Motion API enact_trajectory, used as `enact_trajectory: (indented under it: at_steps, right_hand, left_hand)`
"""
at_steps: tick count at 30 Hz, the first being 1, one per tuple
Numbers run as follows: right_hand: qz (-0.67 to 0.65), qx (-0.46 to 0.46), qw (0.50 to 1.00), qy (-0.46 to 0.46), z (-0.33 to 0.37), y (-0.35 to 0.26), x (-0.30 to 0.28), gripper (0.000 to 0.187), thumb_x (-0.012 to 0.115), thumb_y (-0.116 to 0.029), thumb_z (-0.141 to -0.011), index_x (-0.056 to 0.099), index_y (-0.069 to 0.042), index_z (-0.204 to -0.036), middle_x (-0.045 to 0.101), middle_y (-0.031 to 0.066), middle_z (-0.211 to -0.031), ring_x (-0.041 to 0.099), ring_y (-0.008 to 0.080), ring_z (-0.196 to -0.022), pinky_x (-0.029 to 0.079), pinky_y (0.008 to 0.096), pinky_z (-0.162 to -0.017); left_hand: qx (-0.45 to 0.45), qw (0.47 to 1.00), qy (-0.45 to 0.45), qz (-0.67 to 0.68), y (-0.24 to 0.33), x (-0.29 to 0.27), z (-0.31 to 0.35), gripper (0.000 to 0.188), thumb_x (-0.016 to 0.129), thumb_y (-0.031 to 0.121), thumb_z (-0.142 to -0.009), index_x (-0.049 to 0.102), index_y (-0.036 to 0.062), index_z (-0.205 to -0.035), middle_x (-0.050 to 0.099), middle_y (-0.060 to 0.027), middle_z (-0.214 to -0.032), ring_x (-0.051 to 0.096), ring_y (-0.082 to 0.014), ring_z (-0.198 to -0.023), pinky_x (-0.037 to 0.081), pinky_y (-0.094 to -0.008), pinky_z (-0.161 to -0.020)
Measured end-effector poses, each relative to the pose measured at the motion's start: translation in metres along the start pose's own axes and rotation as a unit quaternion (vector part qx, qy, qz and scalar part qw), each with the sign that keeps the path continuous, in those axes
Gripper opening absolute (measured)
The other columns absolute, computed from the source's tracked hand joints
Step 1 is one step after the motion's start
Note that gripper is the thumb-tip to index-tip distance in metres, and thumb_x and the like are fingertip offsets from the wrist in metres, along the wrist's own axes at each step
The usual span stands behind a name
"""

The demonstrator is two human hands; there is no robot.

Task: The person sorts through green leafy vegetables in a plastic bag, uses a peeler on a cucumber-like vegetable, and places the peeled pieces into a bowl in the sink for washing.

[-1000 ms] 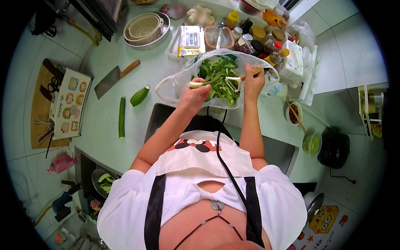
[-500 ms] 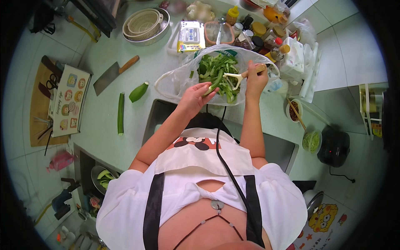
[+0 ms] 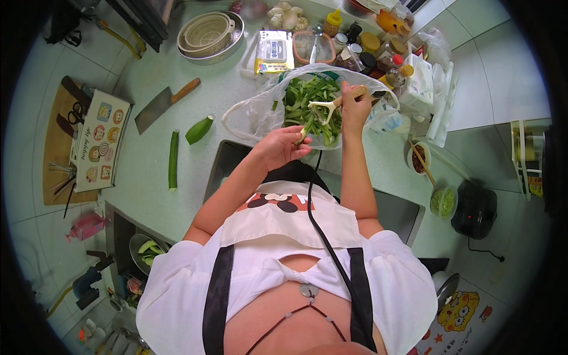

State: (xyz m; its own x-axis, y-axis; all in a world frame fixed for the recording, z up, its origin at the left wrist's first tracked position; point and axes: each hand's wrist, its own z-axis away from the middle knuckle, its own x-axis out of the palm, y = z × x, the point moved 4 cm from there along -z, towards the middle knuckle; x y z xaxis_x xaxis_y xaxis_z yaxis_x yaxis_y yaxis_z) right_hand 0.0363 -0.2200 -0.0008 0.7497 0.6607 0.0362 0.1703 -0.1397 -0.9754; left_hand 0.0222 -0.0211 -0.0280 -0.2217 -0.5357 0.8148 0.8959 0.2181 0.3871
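My left hand (image 3: 278, 149) pinches a slim, partly peeled green vegetable (image 3: 304, 135), likely cucumber, at the near rim of a clear plastic bag (image 3: 251, 115). Much of this piece is hidden by my fingers. My right hand (image 3: 357, 109) is wrapped round the wooden handle of a peeler, whose pale Y-shaped head (image 3: 323, 105) hangs over the bag just above the vegetable. A heap of green strips and peelings (image 3: 305, 94) fills the open bag. Left of it on the counter lie a stubby green piece (image 3: 199, 130) and a long dark-green cucumber stick (image 3: 173, 160).
A cleaver (image 3: 158, 108) with a wooden handle lies at the left. Behind the bag stand a steel bowl with strainers (image 3: 208, 36) and several seasoning jars (image 3: 368, 44). The sink (image 3: 387, 214) is under my forearms. A black cable (image 3: 319, 222) runs down my front.
The peeler has shifted slightly left and up over the bag. My left hand has tilted the vegetable and drawn it a little nearer to me. Both hands keep their holds.
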Motion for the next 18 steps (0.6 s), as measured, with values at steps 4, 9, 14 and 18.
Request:
enact_trajectory:
  at_steps: [4, 9, 14, 18]
  right_hand:
    - [-0.020, 0.021, 0.999, -0.034, 0.005, -0.013, 0.006, 0.019, 0.064, -0.015, -0.075, 0.048, -0.005, -0.069, 0.047, -0.0010, -0.061, 0.041, 0.0056, -0.051, 0.034, 0.0205, -0.047]
    - [0.003, 0.011, 0.995, -0.101, 0.021, -0.037, 0.020, 0.018, 0.062, -0.014, -0.075, 0.049, -0.004, -0.069, 0.047, -0.0006, -0.063, 0.042, 0.0059, -0.055, 0.036, 0.0211, -0.050]
    - [-0.014, 0.022, 0.996, -0.090, 0.022, -0.029, 0.024, 0.017, 0.062, -0.013, -0.074, 0.048, -0.004, -0.069, 0.047, -0.0006, -0.063, 0.041, 0.0060, -0.055, 0.036, 0.0215, -0.050]
    - [-0.011, 0.029, 0.996, -0.085, 0.021, -0.025, 0.024, 0.017, 0.061, -0.013, -0.075, 0.048, -0.005, -0.069, 0.047, -0.0006, -0.063, 0.042, 0.0061, -0.055, 0.036, 0.0213, -0.051]
  left_hand:
    - [0.021, 0.999, 0.017, -0.020, 0.001, -0.002, 0.000, 0.022, 0.046, 0.005, -0.084, 0.043, 0.0013, -0.105, 0.055, -0.0090, -0.088, 0.058, -0.0151, -0.070, 0.051, -0.0234, -0.059]
    - [0.061, 0.997, 0.022, -0.046, 0.003, 0.006, -0.002, 0.021, 0.042, 0.007, -0.085, 0.044, 0.0018, -0.105, 0.052, -0.0050, -0.080, 0.051, -0.0110, -0.059, 0.042, -0.0204, -0.049]
    - [0.068, 0.995, 0.029, -0.071, 0.003, 0.007, -0.004, 0.020, 0.039, 0.008, -0.084, 0.045, 0.0019, -0.103, 0.051, -0.0039, -0.079, 0.049, -0.0104, -0.057, 0.040, -0.0201, -0.047]
    - [0.068, 0.995, 0.039, -0.069, 0.002, 0.006, -0.004, 0.022, 0.039, 0.008, -0.085, 0.045, 0.0016, -0.105, 0.049, -0.0033, -0.078, 0.047, -0.0098, -0.056, 0.038, -0.0197, -0.047]
